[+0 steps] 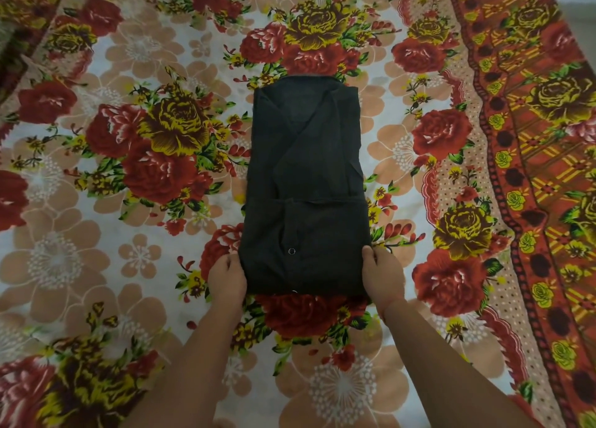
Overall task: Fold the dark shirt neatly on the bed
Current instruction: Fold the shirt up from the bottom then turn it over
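Both hands pinch the near end of the dark shirt (304, 185): left hand (227, 277) and right hand (382, 274) at its two near corners, probably ready to lift that doubled end toward the collar. It lies mid-bed as a narrow rectangle on the floral bedsheet (96, 234), nothing obstructing.

We see the bed (96, 266) under a floral sheet (403, 176) (red and yellow roses), the dark shirt (306, 185) folded flat on it.
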